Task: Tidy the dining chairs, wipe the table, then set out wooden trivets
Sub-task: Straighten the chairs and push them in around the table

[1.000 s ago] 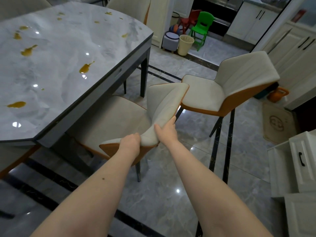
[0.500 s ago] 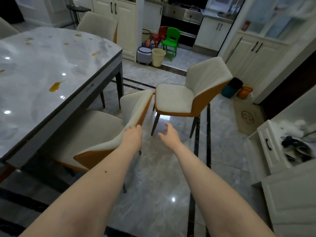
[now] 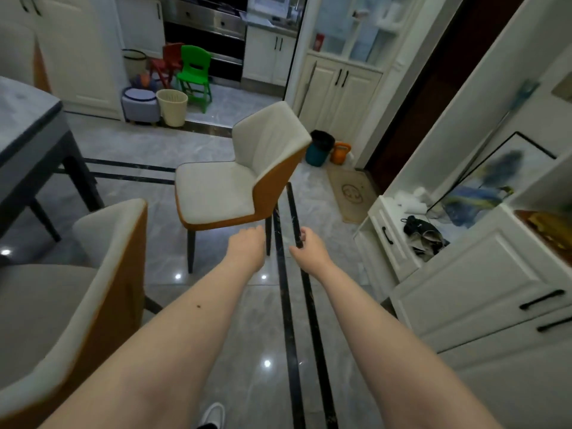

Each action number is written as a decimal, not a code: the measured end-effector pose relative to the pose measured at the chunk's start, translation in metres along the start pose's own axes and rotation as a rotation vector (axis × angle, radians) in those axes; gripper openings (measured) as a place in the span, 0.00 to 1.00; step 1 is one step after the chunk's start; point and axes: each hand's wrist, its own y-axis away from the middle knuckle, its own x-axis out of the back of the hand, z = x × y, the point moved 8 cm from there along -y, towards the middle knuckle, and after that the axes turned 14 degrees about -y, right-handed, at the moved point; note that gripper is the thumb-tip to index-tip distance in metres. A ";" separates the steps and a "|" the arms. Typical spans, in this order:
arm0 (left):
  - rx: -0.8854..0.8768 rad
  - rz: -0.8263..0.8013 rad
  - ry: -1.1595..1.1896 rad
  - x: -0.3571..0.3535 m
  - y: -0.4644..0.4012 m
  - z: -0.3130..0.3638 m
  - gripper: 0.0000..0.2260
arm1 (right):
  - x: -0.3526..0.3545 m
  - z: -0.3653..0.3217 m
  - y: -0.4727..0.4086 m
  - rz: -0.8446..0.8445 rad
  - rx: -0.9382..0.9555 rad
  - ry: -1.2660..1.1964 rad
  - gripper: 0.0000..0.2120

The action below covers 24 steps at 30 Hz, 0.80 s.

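Standing clear of the table: cream-upholstered dining chair with orange shell and dark legs [image 3: 216,193], out on the grey marble floor [image 3: 235,335], seat facing left toward the table, back toward the cabinets. Nothing touches it.

Both arms reach toward it. Left hand [image 3: 246,247] is just short of the seat's front edge, fingers loosely curled, holding nothing. Right hand [image 3: 309,247] is beside it with a gap between them, fingers relaxed, also empty; it overlaps the chair's rear leg in view, and contact can't be confirmed.

Second matching cream-and-orange chair [image 3: 77,292] sits lower left, close to the left forearm, seat partly under the grey marble-top table [image 3: 21,119], whose dark leg stands between the two chairs.

Obstructions right of the free chair: white drawer cabinet [image 3: 483,286] with black handles, a dark object lying on its lower ledge. Behind the chair: teal bin [image 3: 317,153], orange kettlebell [image 3: 340,153], beige doormat [image 3: 351,193]. Far back near the kitchen doorway: cream slatted wastebasket [image 3: 171,106], grey round stool [image 3: 139,106], green plastic child's chair [image 3: 193,72]. White shoe [image 3: 213,416] at bottom edge.
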 end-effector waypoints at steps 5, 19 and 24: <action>-0.084 0.017 -0.004 0.026 -0.081 0.023 0.11 | 0.039 -0.012 -0.063 0.047 -0.038 -0.052 0.27; -0.098 0.061 0.072 0.076 -0.289 0.088 0.10 | 0.131 -0.023 -0.253 0.071 -0.005 -0.046 0.29; 0.011 0.094 0.108 0.100 -0.377 0.109 0.08 | 0.183 -0.027 -0.351 0.014 0.057 -0.006 0.26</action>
